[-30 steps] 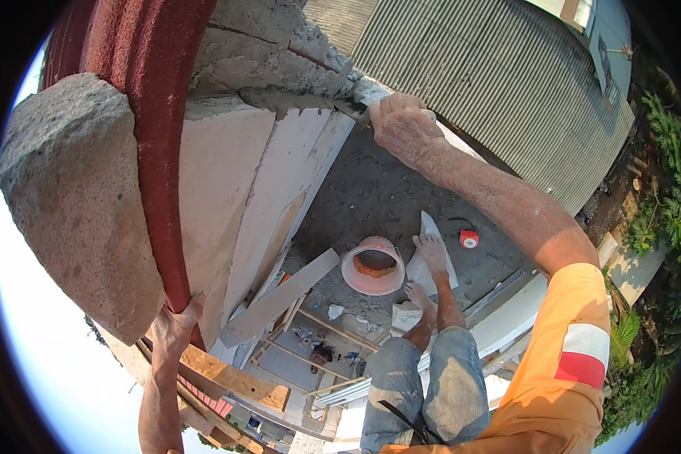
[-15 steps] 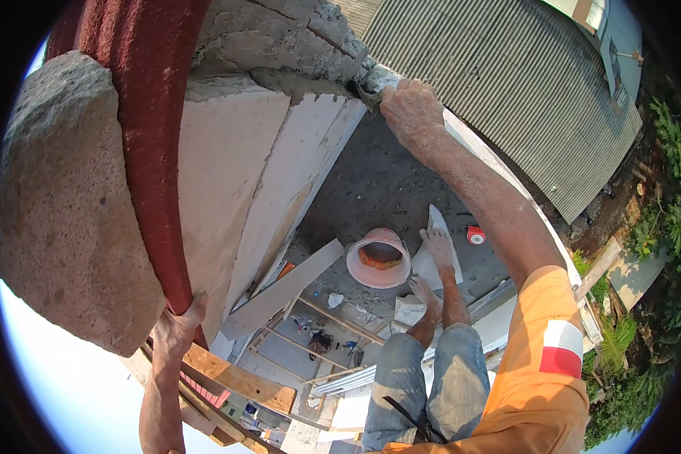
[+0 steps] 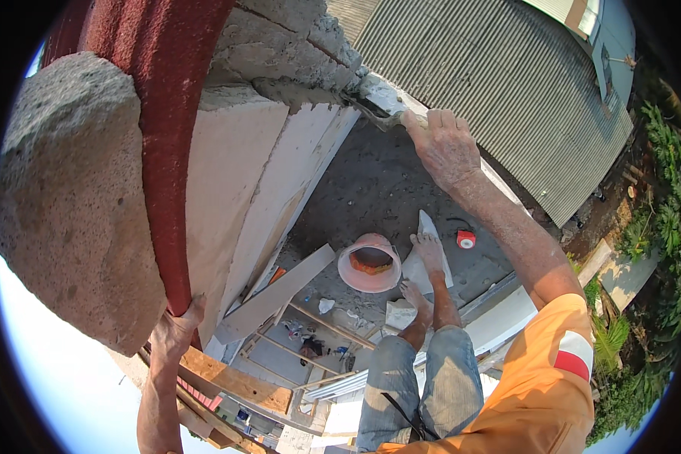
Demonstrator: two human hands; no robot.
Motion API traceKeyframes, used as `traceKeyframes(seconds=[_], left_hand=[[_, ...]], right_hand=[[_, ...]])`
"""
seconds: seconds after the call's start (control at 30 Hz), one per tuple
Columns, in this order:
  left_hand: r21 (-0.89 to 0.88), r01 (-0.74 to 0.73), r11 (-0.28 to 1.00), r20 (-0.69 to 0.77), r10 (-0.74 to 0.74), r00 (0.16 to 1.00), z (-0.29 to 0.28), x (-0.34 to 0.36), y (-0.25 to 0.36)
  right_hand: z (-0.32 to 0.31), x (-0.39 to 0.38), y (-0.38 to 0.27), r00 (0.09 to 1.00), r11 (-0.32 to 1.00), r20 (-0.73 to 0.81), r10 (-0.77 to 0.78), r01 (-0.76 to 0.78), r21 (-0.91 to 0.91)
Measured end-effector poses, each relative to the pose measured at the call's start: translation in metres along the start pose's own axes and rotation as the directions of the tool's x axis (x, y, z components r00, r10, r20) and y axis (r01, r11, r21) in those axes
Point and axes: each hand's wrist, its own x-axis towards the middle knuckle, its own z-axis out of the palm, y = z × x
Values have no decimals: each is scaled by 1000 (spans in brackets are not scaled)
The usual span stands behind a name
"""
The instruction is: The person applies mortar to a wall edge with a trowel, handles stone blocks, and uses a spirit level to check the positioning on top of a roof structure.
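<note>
My left hand [image 3: 175, 325] grips the narrow lower end of a red, rough-coated beam [image 3: 163, 181], beside a rough grey block [image 3: 76, 204]. My right hand [image 3: 440, 155] is closed on what looks like a mortar-smeared trowel [image 3: 386, 115] at the white wall top, where wet grey mortar [image 3: 295, 91] lies along pale panels [image 3: 234, 144]; its grip is partly hidden.
Below are a pink bucket [image 3: 369, 280], my bare feet on pale pieces, a red-and-white round object [image 3: 465, 239], a loose plank [image 3: 272, 295] and wooden framing [image 3: 246, 382] over a drop. A corrugated roof [image 3: 492, 83] and greenery [image 3: 658, 189] lie right.
My right hand has moved down and to the right from where it was, with its arm. My left hand keeps its hold on the red beam; the view has shifted slightly.
</note>
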Motion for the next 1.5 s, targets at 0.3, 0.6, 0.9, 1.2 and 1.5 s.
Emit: traceKeyframes(seconds=[0.3, 0.6, 0.9, 1.2, 1.5], left_hand=[[-36, 71, 997, 41, -69, 997, -1, 1, 18], [13, 86, 996, 112, -87, 990, -5, 2, 11], [-178, -37, 983, -7, 36, 999, 1, -3, 34], [-232, -74, 970, -28, 69, 997, 4, -1, 33], [-123, -134, 983, 6, 136, 991, 1, 2, 35]], right_hand=[[52, 16, -11, 969, 988, 201, 143, -151, 28], [79, 34, -30, 967, 986, 203, 153, -164, 34], [103, 32, -31, 958, 975, 193, 212, -221, 25], [63, 38, -25, 978, 990, 177, 115, -126, 56], [-26, 36, -20, 993, 996, 83, 79, -82, 38]])
